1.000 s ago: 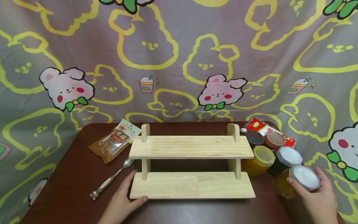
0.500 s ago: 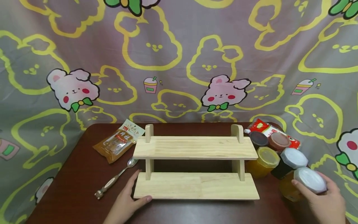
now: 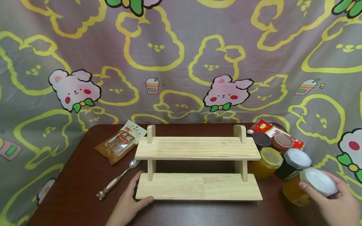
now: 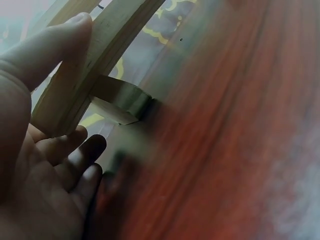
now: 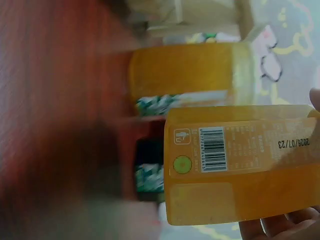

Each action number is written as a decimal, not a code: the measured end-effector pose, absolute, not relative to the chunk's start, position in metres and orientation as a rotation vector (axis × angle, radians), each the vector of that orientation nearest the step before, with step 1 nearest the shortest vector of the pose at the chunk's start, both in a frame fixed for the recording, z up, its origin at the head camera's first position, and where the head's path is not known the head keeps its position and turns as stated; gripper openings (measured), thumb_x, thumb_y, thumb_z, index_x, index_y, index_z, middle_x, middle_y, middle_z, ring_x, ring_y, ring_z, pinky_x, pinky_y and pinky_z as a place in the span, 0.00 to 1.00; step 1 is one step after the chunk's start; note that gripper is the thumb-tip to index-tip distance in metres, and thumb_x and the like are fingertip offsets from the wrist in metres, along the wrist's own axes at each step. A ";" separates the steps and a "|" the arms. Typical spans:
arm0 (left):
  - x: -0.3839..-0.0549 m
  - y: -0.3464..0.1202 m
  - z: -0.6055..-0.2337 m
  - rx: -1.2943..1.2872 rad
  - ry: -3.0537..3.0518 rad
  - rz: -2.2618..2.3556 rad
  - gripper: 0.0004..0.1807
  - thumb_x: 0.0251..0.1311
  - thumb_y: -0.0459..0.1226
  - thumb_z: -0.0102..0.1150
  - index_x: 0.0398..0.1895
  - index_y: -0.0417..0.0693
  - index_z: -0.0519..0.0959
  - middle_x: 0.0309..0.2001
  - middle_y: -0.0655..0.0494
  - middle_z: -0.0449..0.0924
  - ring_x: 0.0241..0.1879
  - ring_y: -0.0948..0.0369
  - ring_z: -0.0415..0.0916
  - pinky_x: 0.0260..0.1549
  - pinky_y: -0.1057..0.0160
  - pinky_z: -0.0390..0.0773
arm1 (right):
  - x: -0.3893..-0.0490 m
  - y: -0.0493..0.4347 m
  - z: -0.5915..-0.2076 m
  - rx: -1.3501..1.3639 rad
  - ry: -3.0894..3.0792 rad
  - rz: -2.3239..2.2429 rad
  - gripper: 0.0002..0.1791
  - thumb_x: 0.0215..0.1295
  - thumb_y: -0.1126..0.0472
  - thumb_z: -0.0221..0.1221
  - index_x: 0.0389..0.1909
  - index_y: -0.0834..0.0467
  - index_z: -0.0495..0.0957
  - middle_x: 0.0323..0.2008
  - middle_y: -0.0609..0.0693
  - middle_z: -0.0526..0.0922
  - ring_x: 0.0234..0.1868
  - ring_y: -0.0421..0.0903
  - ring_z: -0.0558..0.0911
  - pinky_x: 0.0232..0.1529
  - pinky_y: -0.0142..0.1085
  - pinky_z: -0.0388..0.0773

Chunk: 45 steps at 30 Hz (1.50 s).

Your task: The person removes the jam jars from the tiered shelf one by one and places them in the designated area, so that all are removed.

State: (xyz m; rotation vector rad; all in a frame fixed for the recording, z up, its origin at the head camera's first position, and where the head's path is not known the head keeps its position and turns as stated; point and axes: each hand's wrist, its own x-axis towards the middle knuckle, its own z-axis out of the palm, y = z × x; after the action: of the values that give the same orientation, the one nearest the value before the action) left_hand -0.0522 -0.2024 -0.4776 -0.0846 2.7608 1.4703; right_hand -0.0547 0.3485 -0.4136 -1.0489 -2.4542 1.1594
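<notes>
At the table's right edge, the right hand [image 3: 336,204] curls round a white-lidded orange jar [image 3: 308,188], tilting it, while the left hand [image 3: 127,204] lies flat, thumb pressing the wooden shelf's [image 3: 198,185] corner, seemingly steadying it.

left hand [image 3: 127,205] comes in from about 6 o'clock, palm down, fingers pointing to 12, thumb stuck out toward 3 and pressed flat. right hand [image 3: 336,204] sits way over at 4 o'clock, fingers curled in a grip from the side, index finger reaching toward 9, thumb hidden.
</notes>
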 end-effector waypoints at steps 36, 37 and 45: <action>-0.053 -0.207 -0.484 0.001 2.851 1.518 0.55 0.46 0.48 0.80 0.77 0.50 0.60 0.62 0.43 0.76 0.56 0.50 0.73 0.55 0.42 0.71 | -0.077 0.288 -0.325 -0.285 -2.304 1.335 0.38 0.58 0.65 0.72 0.69 0.50 0.69 0.54 0.39 0.69 0.45 0.36 0.71 0.35 0.16 0.74; -0.053 -0.207 -0.484 0.005 2.852 1.520 0.55 0.46 0.48 0.80 0.77 0.50 0.60 0.62 0.43 0.76 0.56 0.50 0.73 0.55 0.42 0.71 | -0.079 0.286 -0.324 -0.270 -2.314 1.328 0.38 0.58 0.64 0.72 0.70 0.51 0.68 0.54 0.42 0.69 0.45 0.38 0.71 0.35 0.16 0.74; -0.052 -0.204 -0.485 0.015 2.863 1.510 0.55 0.46 0.49 0.80 0.76 0.50 0.60 0.64 0.42 0.74 0.59 0.48 0.72 0.56 0.40 0.70 | -0.093 0.278 -0.320 -0.220 -2.377 1.306 0.41 0.60 0.58 0.71 0.73 0.52 0.64 0.60 0.56 0.67 0.48 0.44 0.70 0.35 0.17 0.73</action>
State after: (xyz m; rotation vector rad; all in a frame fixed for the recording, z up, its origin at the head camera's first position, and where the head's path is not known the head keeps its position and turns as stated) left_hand -0.0524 -0.2043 -0.4848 0.0150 2.8629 1.5104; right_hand -0.0927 0.2778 -0.3196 -0.2203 -2.3768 1.3061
